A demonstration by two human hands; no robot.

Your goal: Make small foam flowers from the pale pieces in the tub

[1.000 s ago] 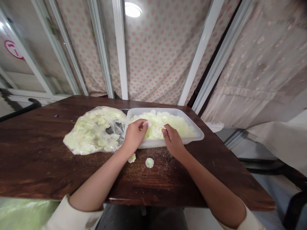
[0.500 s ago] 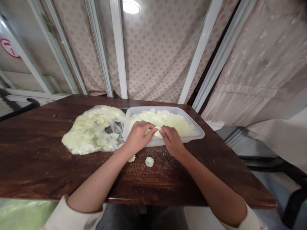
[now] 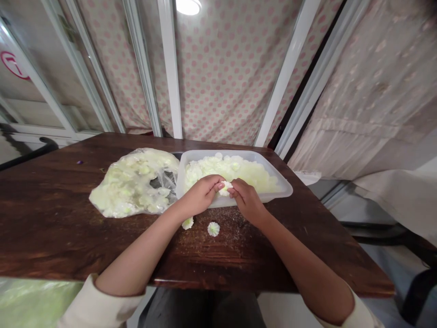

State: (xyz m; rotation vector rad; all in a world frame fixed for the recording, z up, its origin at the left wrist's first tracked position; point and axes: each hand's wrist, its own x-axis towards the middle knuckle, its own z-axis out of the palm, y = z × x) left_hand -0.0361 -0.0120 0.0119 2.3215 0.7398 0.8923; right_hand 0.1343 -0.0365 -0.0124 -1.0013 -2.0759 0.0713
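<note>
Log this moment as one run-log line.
left hand: on pale flower head | right hand: on same head | below: plastic tub

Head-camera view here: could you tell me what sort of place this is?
Probably a makeshift workroom: a dark wooden table, pink-dotted fabric hung over white frames, a clear plastic tub of pale flower heads.
</note>
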